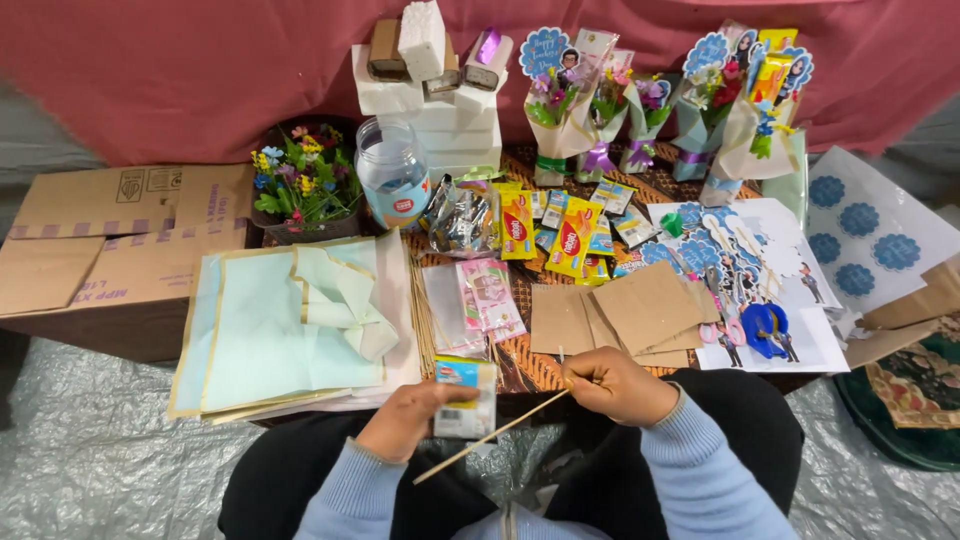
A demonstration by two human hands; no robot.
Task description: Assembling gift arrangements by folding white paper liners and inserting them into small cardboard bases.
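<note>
While pinching thin wooden skewer (490, 435) with right hand (612, 385) fingers, keep small snack packet (464, 400), gripped by left hand (412, 418), steady.

Thin pale wooden skewer (490, 435), glossy plastic snack packet (465, 398), matt brown cardboard pieces (625, 315).

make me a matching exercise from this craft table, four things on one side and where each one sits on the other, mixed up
Things:
1. wooden skewer
2. blue scissors
3. clear jar
4. cardboard box

Places:
A. at the table's left end
B. held in the right hand, with the left hand on a small packet
C. on the printed cutout sheets at the right
D. at the back, beside the pot of small flowers

Pairs: 1-B, 2-C, 3-D, 4-A
</note>
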